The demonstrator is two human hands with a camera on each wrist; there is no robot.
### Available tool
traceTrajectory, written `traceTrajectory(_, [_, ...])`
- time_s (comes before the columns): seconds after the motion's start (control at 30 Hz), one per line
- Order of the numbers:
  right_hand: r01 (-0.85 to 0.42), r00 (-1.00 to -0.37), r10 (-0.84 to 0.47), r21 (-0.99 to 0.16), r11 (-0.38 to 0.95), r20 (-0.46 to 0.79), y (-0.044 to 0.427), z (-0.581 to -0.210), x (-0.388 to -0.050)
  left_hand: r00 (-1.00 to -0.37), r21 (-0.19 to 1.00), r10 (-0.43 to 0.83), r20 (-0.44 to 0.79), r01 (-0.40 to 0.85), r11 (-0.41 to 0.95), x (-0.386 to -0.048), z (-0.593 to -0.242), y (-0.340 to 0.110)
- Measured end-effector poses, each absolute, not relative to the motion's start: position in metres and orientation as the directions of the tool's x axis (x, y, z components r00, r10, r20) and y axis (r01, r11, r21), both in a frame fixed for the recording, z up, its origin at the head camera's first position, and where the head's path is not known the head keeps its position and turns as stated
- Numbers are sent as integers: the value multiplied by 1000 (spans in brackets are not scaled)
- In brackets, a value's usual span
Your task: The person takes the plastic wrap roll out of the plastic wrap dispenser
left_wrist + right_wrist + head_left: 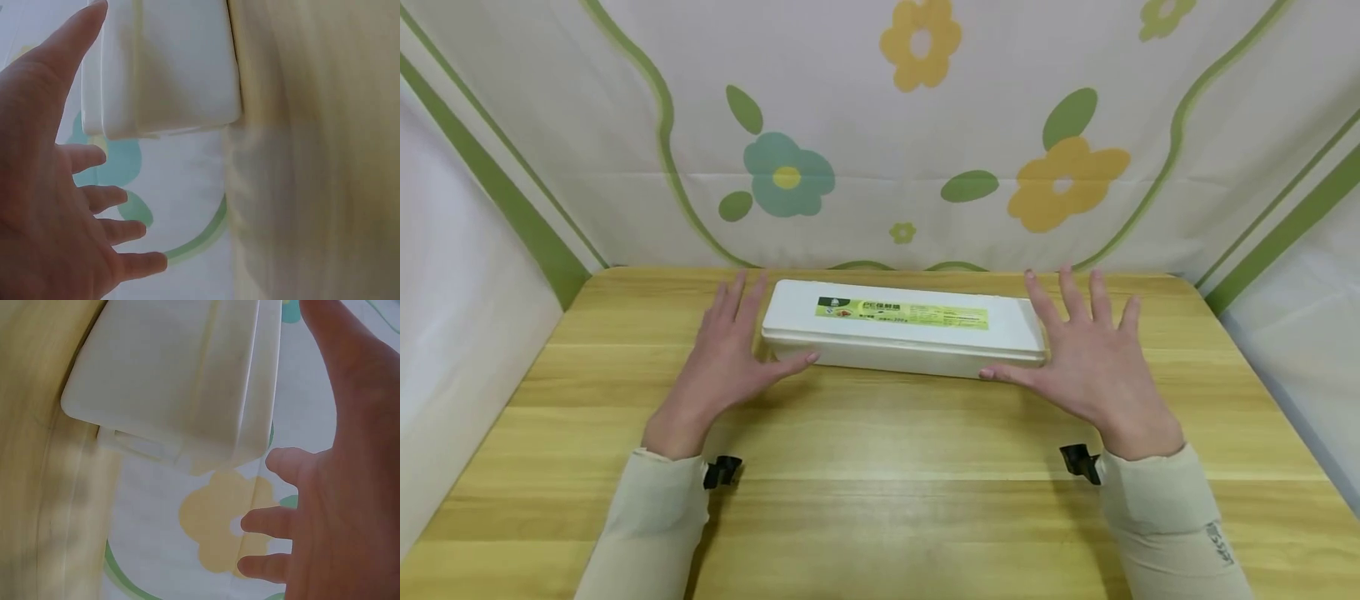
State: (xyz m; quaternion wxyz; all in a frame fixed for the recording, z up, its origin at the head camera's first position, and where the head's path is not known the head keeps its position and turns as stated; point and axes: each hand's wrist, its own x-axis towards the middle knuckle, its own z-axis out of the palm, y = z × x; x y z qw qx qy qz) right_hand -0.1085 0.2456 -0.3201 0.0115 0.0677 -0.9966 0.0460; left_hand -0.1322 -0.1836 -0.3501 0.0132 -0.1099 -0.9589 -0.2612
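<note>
A long white box with a lid and a green-yellow label lies crosswise at the back of the table. My left hand is spread at its left end, thumb over the front edge, fingers pointing to the back. At the right end my right hand is spread the same way. Both wrist views show straight, parted fingers beside the box, in the left wrist view and in the right wrist view. Whether either hand touches the box I cannot tell.
The wooden table reaches back to a white curtain with printed flowers and leaves. More white cloth hangs along the left and right sides. A black clip-like piece sits at each sleeve cuff.
</note>
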Motion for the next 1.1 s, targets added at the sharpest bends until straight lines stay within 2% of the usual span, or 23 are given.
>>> traceTrajectory(0.13, [-140, -990, -141, -106, 984, -2, 245, -321, -109, -979, 536, 196, 62, 198, 821, -133, -353, -186])
traceTrajectory(0.27, [-167, -985, -174, -192, 967, -15, 244, -324, -112, -978, 615, 205, 45, 189, 765, -137, -356, -186])
traceTrajectory(0.43, [-226, -971, -237, -354, 908, 13, 242, -335, -118, -959, 761, 261, 109, 249, 598, -144, -366, -183])
traceTrajectory(0.57, [-251, -963, -267, -419, 872, 21, 241, -344, -122, -964, 868, 260, 50, 171, 466, -148, -374, -184])
traceTrajectory(0.67, [-273, -958, -285, -427, 862, 38, 239, -349, -125, -971, 912, 239, -24, 76, 402, -149, -377, -186])
traceTrajectory(0.8, [-306, -950, -304, -413, 858, 73, 238, -354, -127, -969, 942, 235, -71, 12, 334, -151, -381, -189])
traceTrajectory(1.1, [-342, -939, -323, -396, 852, 117, 237, -361, -129, -966, 966, 242, -91, -26, 256, -156, -389, -194])
